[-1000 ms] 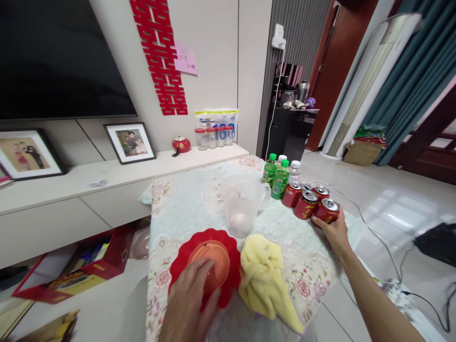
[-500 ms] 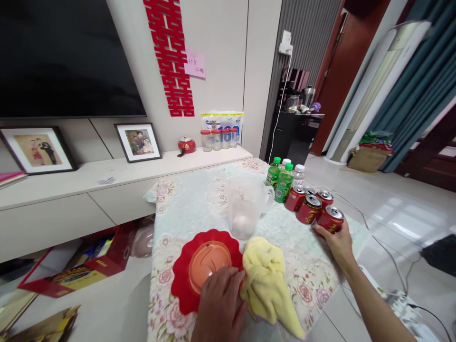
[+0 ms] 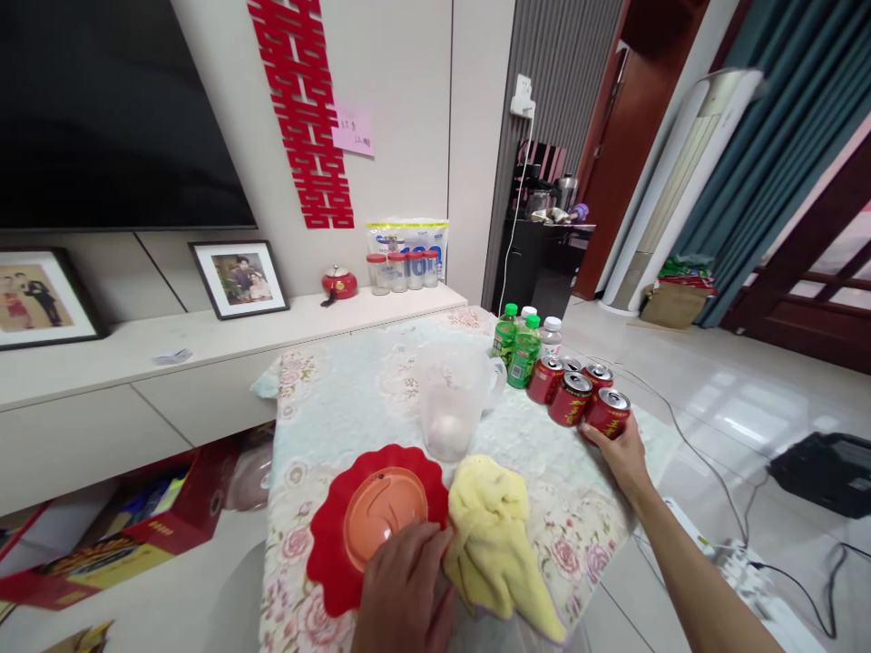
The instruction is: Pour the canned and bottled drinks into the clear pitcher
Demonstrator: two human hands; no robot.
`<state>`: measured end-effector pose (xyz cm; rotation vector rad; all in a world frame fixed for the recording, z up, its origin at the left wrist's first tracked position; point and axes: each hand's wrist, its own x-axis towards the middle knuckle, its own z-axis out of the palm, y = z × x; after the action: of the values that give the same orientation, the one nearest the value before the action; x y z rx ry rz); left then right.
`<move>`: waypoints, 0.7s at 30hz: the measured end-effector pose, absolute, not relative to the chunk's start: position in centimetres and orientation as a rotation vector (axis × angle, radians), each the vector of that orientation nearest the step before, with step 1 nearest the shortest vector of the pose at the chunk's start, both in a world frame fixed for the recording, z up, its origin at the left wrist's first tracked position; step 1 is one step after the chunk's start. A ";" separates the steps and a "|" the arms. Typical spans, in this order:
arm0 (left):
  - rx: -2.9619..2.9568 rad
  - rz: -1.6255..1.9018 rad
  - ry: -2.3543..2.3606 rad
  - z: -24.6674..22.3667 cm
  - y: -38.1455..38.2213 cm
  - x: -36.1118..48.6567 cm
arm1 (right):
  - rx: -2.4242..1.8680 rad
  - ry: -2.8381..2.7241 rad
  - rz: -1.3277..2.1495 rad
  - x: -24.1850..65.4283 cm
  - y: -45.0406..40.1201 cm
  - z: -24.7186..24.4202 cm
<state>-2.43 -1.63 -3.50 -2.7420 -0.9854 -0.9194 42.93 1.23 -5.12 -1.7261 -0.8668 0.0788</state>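
Observation:
My right hand [image 3: 621, 453] is wrapped round the nearest red can [image 3: 608, 414], which stands upright at the table's right side. Several more red cans [image 3: 569, 400] stand against it, with green-capped bottles [image 3: 524, 354] and white-capped bottles [image 3: 551, 336] behind. My left hand [image 3: 406, 580] rests on the near right edge of a red scalloped dish [image 3: 333, 521] with an orange centre; its fingers are bent together and their tips touch the dish. Just right of that hand lies a crumpled yellow cloth [image 3: 494, 535]. A translucent pitcher [image 3: 449, 399] with something round and white inside stands behind the cloth.
The table [image 3: 347, 390] has a floral cloth. Behind it, a white cabinet [image 3: 231, 336] holds framed photos, a red pot [image 3: 338, 283] and red-lidded jars [image 3: 396, 272]. A red box [image 3: 170, 526] is at lower left. Cables and a power strip [image 3: 741, 580] lie on the floor at right.
The whole view has shifted, so the table and its objects appear slightly further left. Both hands keep their places, on the can and at the dish.

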 end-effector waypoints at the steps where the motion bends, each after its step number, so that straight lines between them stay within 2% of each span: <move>1: -2.741 -0.913 -0.988 -3.5 -1.7 -2.4 | -1.725 -0.863 0.095 42.9 1.2 -5.1; 6: -2.756 -0.905 -1.149 -2.0 -1.7 -2.5 | -1.721 -0.820 0.155 42.9 1.2 -4.6; 13: -2.685 -1.117 -1.502 3.6 1.1 -2.8 | -1.776 -0.669 0.207 41.0 -0.2 -4.1; 21: -2.943 -1.288 -1.322 6.9 1.3 0.7 | -1.625 -0.802 0.402 33.5 -3.9 -1.0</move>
<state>0.74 1.31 6.88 -2.9430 -1.3224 -1.2883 33.46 -3.93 -0.99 -1.6250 -0.8016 0.4016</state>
